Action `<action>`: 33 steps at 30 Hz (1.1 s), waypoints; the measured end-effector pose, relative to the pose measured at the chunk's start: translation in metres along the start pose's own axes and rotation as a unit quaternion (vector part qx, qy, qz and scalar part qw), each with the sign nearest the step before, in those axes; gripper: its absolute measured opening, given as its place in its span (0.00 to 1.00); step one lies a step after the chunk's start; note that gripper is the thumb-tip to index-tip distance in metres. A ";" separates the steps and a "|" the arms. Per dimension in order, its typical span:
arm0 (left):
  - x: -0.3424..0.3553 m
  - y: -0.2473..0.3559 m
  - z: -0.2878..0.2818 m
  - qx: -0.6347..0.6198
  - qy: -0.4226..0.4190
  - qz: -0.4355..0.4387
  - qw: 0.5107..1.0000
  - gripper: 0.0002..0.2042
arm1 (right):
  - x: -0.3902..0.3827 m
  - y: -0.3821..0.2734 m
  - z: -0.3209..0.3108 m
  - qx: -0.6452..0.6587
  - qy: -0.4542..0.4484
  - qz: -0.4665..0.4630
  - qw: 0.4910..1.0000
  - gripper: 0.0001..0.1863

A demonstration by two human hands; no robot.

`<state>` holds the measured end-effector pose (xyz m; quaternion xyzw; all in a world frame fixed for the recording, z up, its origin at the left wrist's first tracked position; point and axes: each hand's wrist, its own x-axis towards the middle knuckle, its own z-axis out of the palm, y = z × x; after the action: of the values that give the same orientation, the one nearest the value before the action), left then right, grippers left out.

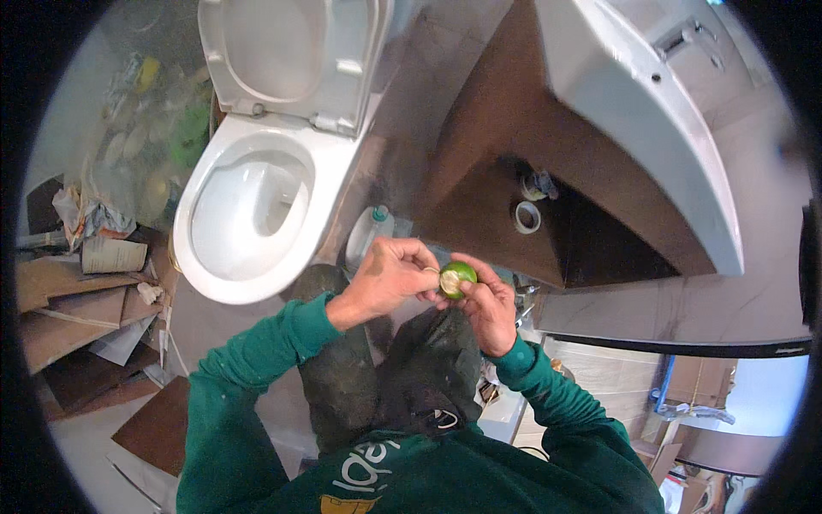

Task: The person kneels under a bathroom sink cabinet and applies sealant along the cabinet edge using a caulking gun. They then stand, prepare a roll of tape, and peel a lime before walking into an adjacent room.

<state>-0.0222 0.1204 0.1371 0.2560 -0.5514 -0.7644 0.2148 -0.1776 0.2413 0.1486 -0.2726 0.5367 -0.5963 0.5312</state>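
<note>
A small green citrus fruit (459, 276), partly peeled with a pale patch bare on its left side, is in front of my body above my knees. My right hand (491, 307) grips it from the right, thumb across its lower front and fingers behind. From the left, my left hand (387, 279) closes in a pinch at the fruit's edge, where a thin pale strip, seemingly peel, shows at the fingertips. The fingertips partly hide that strip.
A white toilet (287, 266) with its lid raised stands ahead left. Ahead right is a white washbasin (640, 107) on a brown cabinet (492, 128). A bottle with a green cap (370, 236) stands between them. Cardboard pieces (77, 313) and a clear bag of rubbish (141, 141) lie left.
</note>
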 end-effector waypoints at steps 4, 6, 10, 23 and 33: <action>-0.003 0.045 -0.018 -0.079 0.025 -0.046 0.996 0.07 | -0.002 -0.046 0.031 0.096 -0.034 0.062 0.993 0.23; -0.005 0.066 -0.016 -0.104 0.028 -0.078 0.991 0.09 | -0.007 -0.072 0.037 0.073 -0.015 0.101 0.992 0.23; -0.009 0.107 0.001 -0.106 -0.031 -0.139 0.984 0.12 | -0.023 -0.121 0.039 -0.009 -0.008 0.122 0.992 0.24; -0.040 0.297 0.098 0.294 -0.184 -0.037 0.937 0.10 | -0.113 -0.289 0.072 -0.239 -0.004 0.132 0.962 0.20; -0.039 0.418 0.217 0.235 -0.215 -0.079 0.945 0.08 | -0.214 -0.420 0.076 -0.101 0.202 0.055 0.973 0.20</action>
<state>-0.1085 0.1781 0.5981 0.1716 -0.7266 -0.6643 -0.0362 -0.1916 0.3536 0.6123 -0.1693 0.7045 -0.5514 0.4136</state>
